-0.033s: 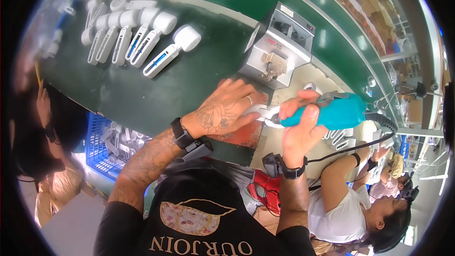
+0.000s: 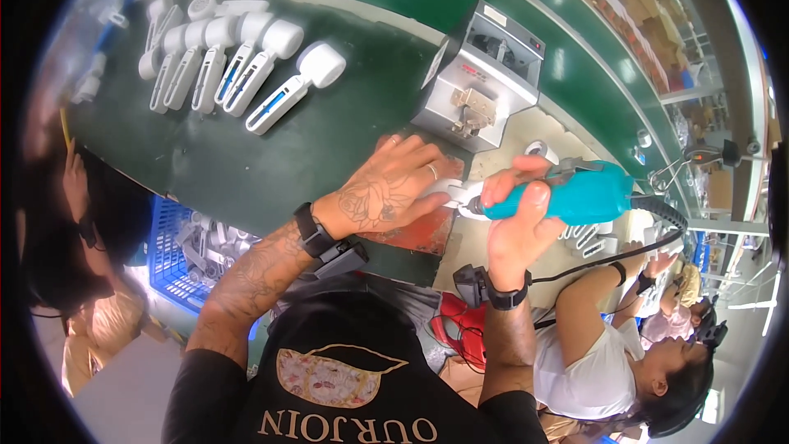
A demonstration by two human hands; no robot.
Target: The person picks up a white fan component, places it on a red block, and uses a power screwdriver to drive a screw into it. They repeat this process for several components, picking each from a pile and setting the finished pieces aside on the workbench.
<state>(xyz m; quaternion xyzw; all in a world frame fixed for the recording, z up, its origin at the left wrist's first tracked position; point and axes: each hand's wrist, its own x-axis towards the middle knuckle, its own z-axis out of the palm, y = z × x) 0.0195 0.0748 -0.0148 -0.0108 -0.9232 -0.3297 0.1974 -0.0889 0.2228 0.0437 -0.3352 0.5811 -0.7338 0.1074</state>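
Near the bench's front edge, the fingers of my left hand (image 2: 380, 189) are closed on a white plastic piece (image 2: 450, 190), which they partly hide. My right hand (image 2: 519, 226) wraps round a teal electric screwdriver (image 2: 593, 195), lying nearly level with its cord trailing off to the right. The tool's tip points left and meets the white piece; whether a screw is there, I cannot tell. Farther left on the green bench lies a row of white round-headed handles (image 2: 275, 103) with slots, some showing blue inside.
A grey box-shaped machine (image 2: 485, 74) with a metal fixture stands beyond my hands. Under my left forearm, a red worn patch (image 2: 415, 234) marks the bench. At lower left sits a blue basket (image 2: 168, 271) of grey-white parts. A co-worker in a white top (image 2: 592, 370) sits close on the right.
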